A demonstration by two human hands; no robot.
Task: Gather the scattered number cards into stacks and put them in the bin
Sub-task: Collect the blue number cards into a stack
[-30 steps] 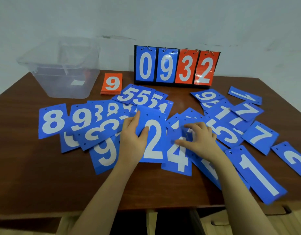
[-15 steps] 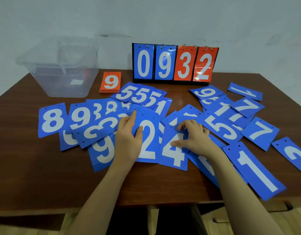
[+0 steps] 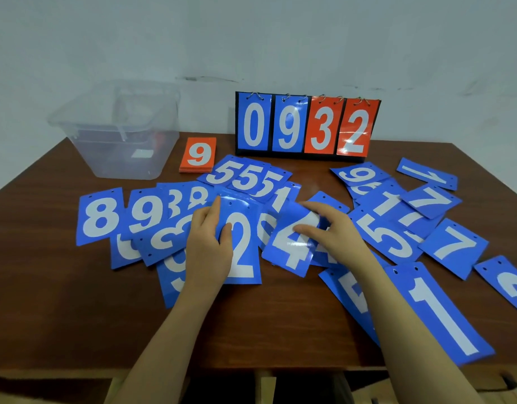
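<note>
The left hand (image 3: 210, 246) held the blue 2 card (image 3: 241, 243) in a narrow grip, thumb on its face and fingers along its left edge, apparently keeping it as the base of a stack, near the front edge of the surface (image 3: 62, 316). The right hand (image 3: 333, 231) pinched the blue 4 card (image 3: 292, 243) just beside it, probably to slide it onto the 2. The 2 lay upright, long axis toward the back edge, the 4 tilted clockwise; the clear bin (image 3: 117, 132) stood at the back left corner.
</note>
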